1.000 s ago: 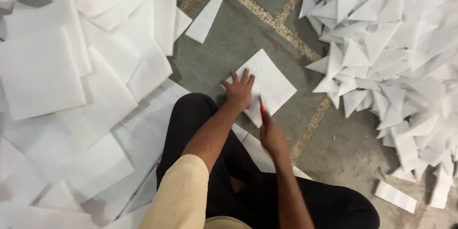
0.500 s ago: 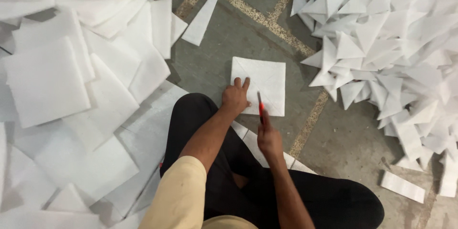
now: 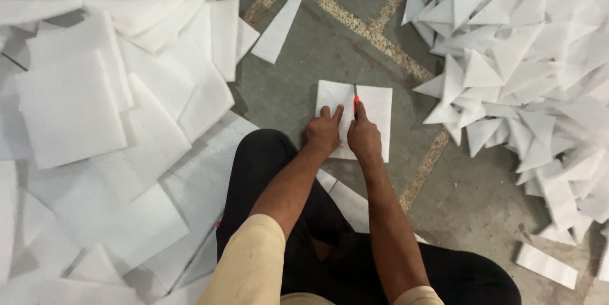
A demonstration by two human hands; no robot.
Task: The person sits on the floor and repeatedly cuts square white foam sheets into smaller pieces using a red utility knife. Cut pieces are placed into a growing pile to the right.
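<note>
A white square foam sheet lies flat on the grey floor in front of my knees. My left hand presses down on its near left part, fingers spread a little. My right hand is closed around a small red-handled blade, whose thin tip rests on the sheet near its far edge. The two hands sit side by side, almost touching.
A big heap of white square foam sheets covers the floor on the left. A pile of white foam triangles fills the right. Loose strips lie near my legs, and one narrow piece lies ahead.
The square sheet was turned from a tilted lie to straight. My left hand slid to its near edge, and my right hand brought the blade up onto the sheet.
</note>
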